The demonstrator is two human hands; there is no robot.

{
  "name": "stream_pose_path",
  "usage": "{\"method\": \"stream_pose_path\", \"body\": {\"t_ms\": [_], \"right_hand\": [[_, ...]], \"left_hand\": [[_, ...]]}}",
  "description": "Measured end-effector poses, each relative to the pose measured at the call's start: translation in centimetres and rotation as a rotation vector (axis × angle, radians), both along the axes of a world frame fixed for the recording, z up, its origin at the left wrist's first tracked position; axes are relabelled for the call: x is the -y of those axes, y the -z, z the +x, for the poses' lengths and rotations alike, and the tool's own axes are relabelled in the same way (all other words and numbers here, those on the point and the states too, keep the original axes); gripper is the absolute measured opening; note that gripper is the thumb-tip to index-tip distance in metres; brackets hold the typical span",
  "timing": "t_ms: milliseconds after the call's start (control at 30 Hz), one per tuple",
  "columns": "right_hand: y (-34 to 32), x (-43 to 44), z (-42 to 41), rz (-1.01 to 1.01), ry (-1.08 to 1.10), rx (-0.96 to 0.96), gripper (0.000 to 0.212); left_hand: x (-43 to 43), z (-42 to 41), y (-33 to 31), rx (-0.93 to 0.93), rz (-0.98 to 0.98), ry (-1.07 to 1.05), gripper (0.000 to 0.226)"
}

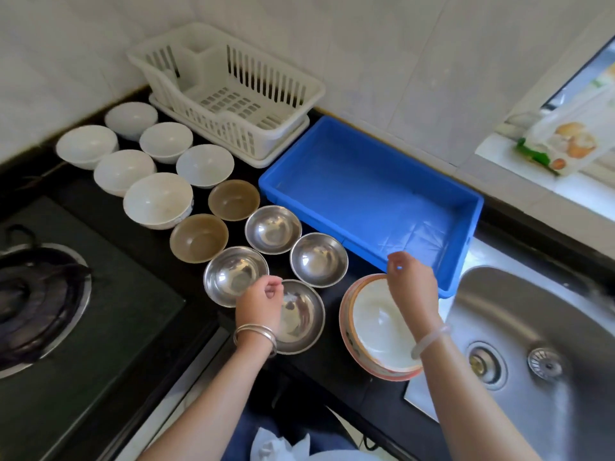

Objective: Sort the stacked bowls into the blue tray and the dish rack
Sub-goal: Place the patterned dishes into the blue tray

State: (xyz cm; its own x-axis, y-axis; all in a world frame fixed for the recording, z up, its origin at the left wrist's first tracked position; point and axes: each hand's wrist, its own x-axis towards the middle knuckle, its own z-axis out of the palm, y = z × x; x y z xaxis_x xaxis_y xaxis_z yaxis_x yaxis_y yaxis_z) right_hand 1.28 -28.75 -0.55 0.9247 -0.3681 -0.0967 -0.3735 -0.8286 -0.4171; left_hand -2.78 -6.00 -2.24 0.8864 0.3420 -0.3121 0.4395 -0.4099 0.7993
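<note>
where the black counter [319,371] meets the steel sink [539,327], a stack of bowls [372,327] with pink rims is seen, and a white bowl is on top. the right hand [412,282] is held just above the far rim of that stack. its fingers are loosely curled and nothing is held in it. a pale bangle [429,341] is worn on that wrist.

the left hand [261,299] is held over the nearest steel bowl [304,319], with its fingers curled close to the rim. it cannot be told if the rim is pinched or not. silver bangles [254,337] are worn on that wrist.

three more steel bowls [318,259] are set out beside the nearest one, each alone on the counter. two brown bowls [198,237] are placed behind them. six white bowls [158,199] are lined up in two rows further back.

the blue tray [366,191] is set just behind the stack, next to the sink. the white dish rack [233,94] is put in the corner by the tiled wall, just beside the tray. a black stove [50,294] is seen on the left.
</note>
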Motion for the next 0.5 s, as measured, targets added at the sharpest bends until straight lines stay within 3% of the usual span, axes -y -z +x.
{"method": "stream_pose_path", "body": {"t_ms": [167,333,500], "right_hand": [[1.6,3.2,-4.0,-0.048,0.053,0.005,0.023],[2.7,4.9,-6.5,0.025,0.141,-0.006,0.025],[3.1,4.8,-7.8,0.055,0.233,0.023,0.025]], "left_hand": [[4.8,0.4,-0.3,-0.097,-0.102,0.248,0.027],[8.0,0.0,-0.2,-0.175,-0.020,0.490,0.032],[8.9,-0.2,0.1,-0.163,0.071,0.546,0.032]]}}
